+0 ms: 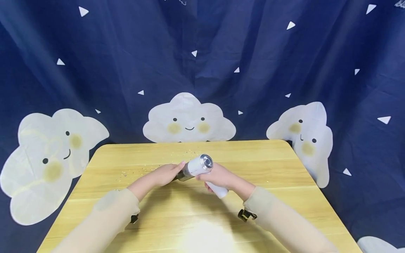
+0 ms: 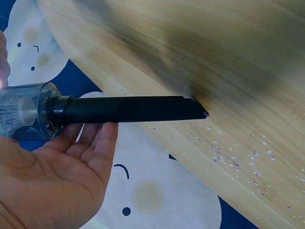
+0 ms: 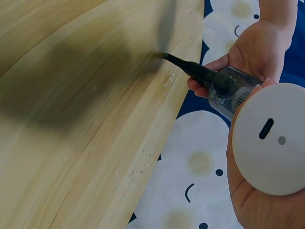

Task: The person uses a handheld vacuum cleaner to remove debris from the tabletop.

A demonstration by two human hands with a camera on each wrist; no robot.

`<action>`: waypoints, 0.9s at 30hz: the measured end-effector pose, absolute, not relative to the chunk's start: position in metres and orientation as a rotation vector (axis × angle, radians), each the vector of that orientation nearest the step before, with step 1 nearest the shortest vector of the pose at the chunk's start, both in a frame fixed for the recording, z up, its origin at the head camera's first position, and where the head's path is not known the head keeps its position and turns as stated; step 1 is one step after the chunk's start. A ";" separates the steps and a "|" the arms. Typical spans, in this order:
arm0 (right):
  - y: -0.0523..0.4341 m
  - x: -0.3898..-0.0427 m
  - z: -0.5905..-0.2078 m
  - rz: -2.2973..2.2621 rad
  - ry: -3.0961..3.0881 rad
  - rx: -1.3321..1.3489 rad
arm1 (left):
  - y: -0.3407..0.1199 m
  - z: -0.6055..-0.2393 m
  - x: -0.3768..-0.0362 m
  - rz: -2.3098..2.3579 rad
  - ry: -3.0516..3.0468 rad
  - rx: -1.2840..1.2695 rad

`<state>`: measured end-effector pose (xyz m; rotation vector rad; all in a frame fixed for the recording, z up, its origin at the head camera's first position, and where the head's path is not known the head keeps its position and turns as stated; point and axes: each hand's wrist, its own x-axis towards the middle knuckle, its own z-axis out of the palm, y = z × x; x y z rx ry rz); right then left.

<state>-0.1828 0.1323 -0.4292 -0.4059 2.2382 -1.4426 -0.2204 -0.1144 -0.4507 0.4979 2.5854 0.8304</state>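
Note:
A white handheld vacuum cleaner (image 1: pixel 197 166) is held tilted above the table, its silver round end facing up and its clear dust cup (image 2: pixel 26 112) toward the left. From the cup runs a long black crevice nozzle (image 2: pixel 128 109), its slanted tip close to the tabletop. My right hand (image 1: pixel 218 175) grips the white handle, whose round base (image 3: pixel 271 138) fills the near part of the right wrist view. My left hand (image 1: pixel 166 174) holds the vacuum where nozzle and cup join, fingers against the nozzle's base. Small paper-like scraps (image 2: pixel 228 162) lie near the nozzle tip.
The light wooden table (image 1: pixel 190 218) has rounded far corners, and more scraps are scattered toward its far left part. Behind it hangs a dark blue curtain (image 1: pixel 221 42) with white clouds and triangles. Black straps (image 1: pixel 246 214) sit at the sleeve cuffs.

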 end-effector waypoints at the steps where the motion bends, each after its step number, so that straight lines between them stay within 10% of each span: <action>1: 0.131 -0.183 -0.429 -1.441 2.239 -0.410 | -0.116 -0.451 -0.220 0.831 2.586 0.502; 27: 0.128 -0.191 -0.417 -1.440 2.310 -0.395 | -0.117 -0.442 -0.232 0.897 2.574 0.496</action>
